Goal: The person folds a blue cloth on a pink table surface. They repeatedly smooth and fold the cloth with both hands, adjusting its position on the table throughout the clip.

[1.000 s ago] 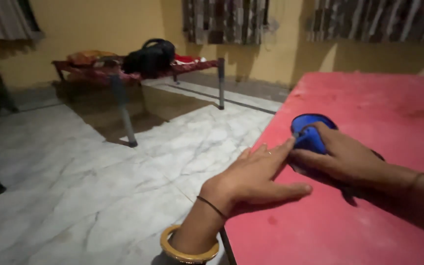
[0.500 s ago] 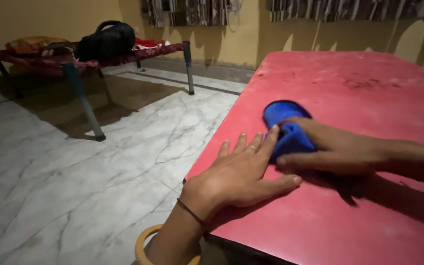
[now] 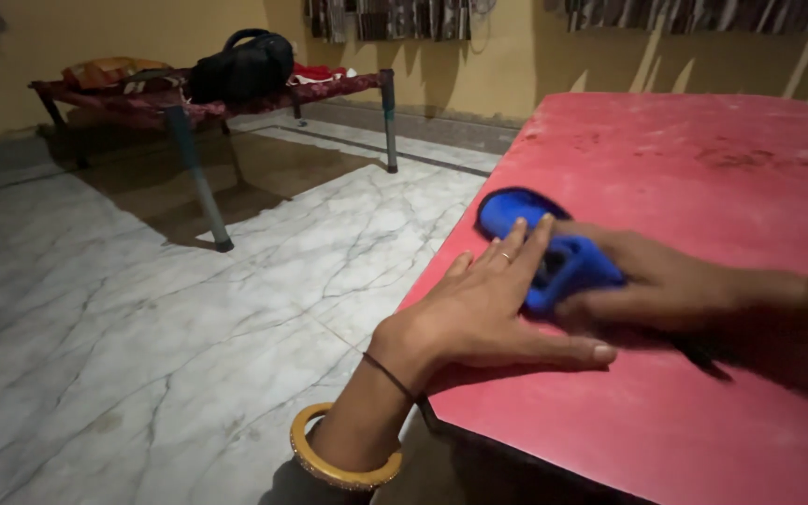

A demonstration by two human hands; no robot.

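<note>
Compared with half a second ago, the left hand [image 3: 479,304] has slid closer, its flat, spread fingers now pressing the blue cloth [image 3: 554,252] at centre frame near the red table [image 3: 703,168] edge. Right hand [image 3: 656,285] pinches a rolled fold; rolling evenly while the left pins it seems wise.

The right hand [image 3: 656,285] covers much of the blue cloth [image 3: 554,257], so its full shape cannot be told, and the forearm runs off the right edge. The red table [image 3: 703,168] is cut off right and below. The cot's [image 3: 189,103] bundled things are too dim to identify.
</note>
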